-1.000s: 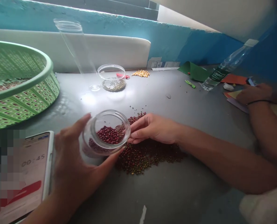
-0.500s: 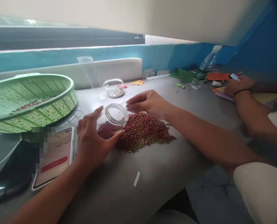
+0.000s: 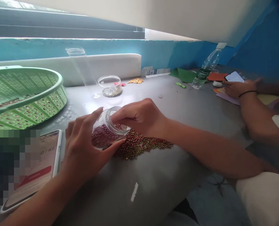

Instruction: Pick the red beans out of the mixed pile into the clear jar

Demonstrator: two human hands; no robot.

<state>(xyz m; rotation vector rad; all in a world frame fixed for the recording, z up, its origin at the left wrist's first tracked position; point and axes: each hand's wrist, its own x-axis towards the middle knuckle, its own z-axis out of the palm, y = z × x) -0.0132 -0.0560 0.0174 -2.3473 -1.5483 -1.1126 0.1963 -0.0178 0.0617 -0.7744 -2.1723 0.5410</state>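
1. The left hand (image 3: 83, 150) is nearest. Its fingers are wrapped partway round a glass jar (image 3: 104, 131), with the thumb under the near side and the other fingers spread over the far side, a firm hold. Just left of that wrist, a phone (image 3: 36, 169) lies flat on the grey tabletop (image 3: 153, 188).
2. The right hand (image 3: 141, 117) arches over the jar's mouth. Its fingers are drawn close together with the tips at the rim. Whether anything is pinched between them cannot be seen.
3. Half a second ago the right hand hovered above the pile, apart from the jar. Now it touches the rim, and the jar has tipped further over.
4. The jar is held just above the tabletop, at the left edge of a pile of red beans (image 3: 141, 144). Its long axis leans, with the base toward the left palm and the mouth pointing up and to the right. Red beans lie in its lower side.
5. Further back on the left is a green perforated basket (image 3: 24, 91). Behind the hands stands a small clear tub (image 3: 110, 86) with a tall clear container (image 3: 79, 64) beside it.
6. Farthest back are scattered yellow kernels (image 3: 135, 81) and a water bottle (image 3: 205, 70). At the right, another person's hand (image 3: 238, 88) rests by a lit phone screen (image 3: 234, 76).
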